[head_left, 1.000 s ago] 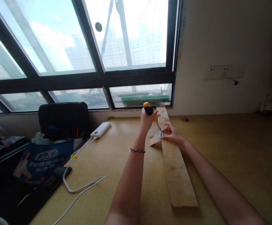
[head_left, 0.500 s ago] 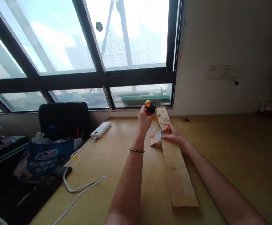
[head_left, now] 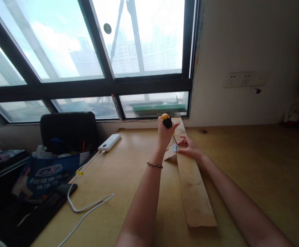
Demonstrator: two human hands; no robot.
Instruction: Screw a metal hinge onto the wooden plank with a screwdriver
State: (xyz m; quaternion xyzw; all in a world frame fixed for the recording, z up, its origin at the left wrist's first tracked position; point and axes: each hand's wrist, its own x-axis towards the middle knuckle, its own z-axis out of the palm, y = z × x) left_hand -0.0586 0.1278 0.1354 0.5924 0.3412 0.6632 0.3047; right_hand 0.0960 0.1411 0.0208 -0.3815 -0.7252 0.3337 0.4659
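A yellow-and-black screwdriver [head_left: 167, 121] is gripped in my left hand [head_left: 165, 134], its shaft slanting down to a small metal hinge [head_left: 175, 148]. The hinge lies across the left edge of a long wooden plank [head_left: 196, 192] and a shorter wood piece [head_left: 170, 154] beside it. My right hand [head_left: 190, 148] rests on the plank, with thumb and forefinger closed in at the hinge's right edge, by the screwdriver's tip. Any screw under the tip is too small to make out.
On the wooden table [head_left: 136, 178], a white power bank [head_left: 110, 142] trails a white cable [head_left: 87, 210] to the left. Beyond the table's left edge are a black chair [head_left: 68, 128] and a blue bag [head_left: 46, 175]. A window and wall stand behind.
My left hand has turned about the screwdriver handle and shifted slightly right, with the wrist rolled over. My right hand stays at the hinge. The view has shifted slightly.
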